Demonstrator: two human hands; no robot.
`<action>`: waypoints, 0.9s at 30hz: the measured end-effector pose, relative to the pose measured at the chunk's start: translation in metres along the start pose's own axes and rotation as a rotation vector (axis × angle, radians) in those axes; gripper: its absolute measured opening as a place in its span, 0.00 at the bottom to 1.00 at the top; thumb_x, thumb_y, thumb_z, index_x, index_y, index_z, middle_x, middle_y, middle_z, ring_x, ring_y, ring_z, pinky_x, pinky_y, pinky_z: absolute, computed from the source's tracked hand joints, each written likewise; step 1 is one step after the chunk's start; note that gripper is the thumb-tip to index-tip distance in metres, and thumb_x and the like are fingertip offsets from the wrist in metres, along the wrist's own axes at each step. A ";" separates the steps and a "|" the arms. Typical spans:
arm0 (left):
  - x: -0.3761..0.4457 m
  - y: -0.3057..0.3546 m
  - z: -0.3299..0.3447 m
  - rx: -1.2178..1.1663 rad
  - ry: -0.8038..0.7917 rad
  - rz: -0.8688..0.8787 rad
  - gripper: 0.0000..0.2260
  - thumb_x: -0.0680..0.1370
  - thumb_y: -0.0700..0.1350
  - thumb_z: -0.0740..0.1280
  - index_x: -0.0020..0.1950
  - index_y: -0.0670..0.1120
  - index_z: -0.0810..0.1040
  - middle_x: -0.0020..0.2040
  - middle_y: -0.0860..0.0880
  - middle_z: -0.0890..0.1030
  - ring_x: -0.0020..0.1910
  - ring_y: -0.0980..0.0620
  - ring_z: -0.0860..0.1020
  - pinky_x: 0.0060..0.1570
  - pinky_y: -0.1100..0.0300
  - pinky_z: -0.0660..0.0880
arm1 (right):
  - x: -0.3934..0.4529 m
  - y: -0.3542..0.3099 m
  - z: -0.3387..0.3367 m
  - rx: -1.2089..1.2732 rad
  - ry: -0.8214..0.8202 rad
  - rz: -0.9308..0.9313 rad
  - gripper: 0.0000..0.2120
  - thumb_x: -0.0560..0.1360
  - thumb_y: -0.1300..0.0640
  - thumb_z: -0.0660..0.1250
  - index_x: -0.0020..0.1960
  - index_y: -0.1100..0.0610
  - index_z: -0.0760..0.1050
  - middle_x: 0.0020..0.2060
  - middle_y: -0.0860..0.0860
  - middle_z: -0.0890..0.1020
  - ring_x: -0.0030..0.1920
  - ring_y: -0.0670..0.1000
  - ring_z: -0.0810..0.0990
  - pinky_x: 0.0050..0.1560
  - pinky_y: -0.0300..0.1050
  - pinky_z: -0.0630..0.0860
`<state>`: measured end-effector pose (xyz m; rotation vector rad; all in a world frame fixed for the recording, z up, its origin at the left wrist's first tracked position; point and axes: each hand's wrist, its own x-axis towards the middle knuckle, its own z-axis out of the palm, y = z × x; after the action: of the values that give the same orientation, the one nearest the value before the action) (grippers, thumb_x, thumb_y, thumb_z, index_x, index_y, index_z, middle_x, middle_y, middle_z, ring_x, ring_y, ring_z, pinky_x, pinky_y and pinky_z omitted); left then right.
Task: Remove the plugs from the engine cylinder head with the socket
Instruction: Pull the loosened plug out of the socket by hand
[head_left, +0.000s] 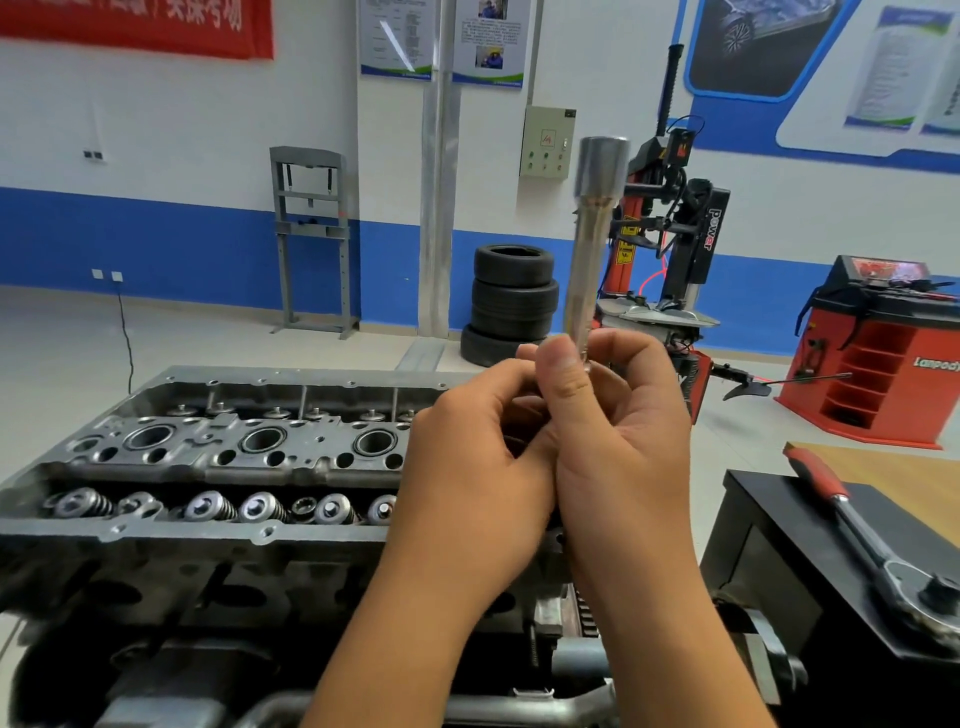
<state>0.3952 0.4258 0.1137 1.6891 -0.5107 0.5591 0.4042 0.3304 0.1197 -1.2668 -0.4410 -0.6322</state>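
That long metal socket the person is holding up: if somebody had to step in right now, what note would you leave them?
Right hand: grips the lower end of the long socket, held upright above the bench, wide end up.
Left hand: fingers curled at the socket's bottom end; what they are working on is hidden.
Cylinder head: on the stand below the hands, three round plug wells visible along its middle; a fourth may be hidden behind the hands.
Ratchet handle: lies unattached on the black box at right.
Done: socket is out of the head. Whether any plug is already out cannot be told.
Left: clear the socket, then check each well.
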 end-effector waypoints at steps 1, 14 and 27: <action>0.000 -0.001 0.001 0.033 0.028 0.009 0.05 0.81 0.47 0.71 0.54 0.57 0.85 0.43 0.56 0.88 0.44 0.55 0.86 0.46 0.47 0.84 | 0.000 0.000 -0.001 0.015 0.004 0.009 0.10 0.75 0.48 0.72 0.50 0.52 0.76 0.45 0.59 0.86 0.42 0.60 0.86 0.47 0.60 0.84; 0.000 -0.001 0.005 0.045 0.064 -0.007 0.03 0.78 0.51 0.70 0.50 0.57 0.82 0.43 0.59 0.86 0.43 0.59 0.85 0.46 0.48 0.83 | 0.002 0.001 -0.001 0.041 0.034 0.031 0.16 0.76 0.44 0.72 0.54 0.55 0.75 0.45 0.54 0.88 0.44 0.54 0.89 0.47 0.51 0.85; 0.001 -0.001 0.003 0.014 0.026 -0.023 0.04 0.82 0.47 0.71 0.54 0.55 0.82 0.45 0.58 0.87 0.45 0.57 0.86 0.47 0.49 0.83 | 0.003 0.003 -0.003 0.055 0.037 0.050 0.11 0.77 0.47 0.68 0.52 0.54 0.78 0.45 0.55 0.88 0.45 0.55 0.88 0.48 0.53 0.84</action>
<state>0.3965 0.4231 0.1127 1.6969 -0.4690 0.5677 0.4084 0.3275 0.1186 -1.2088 -0.3926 -0.5971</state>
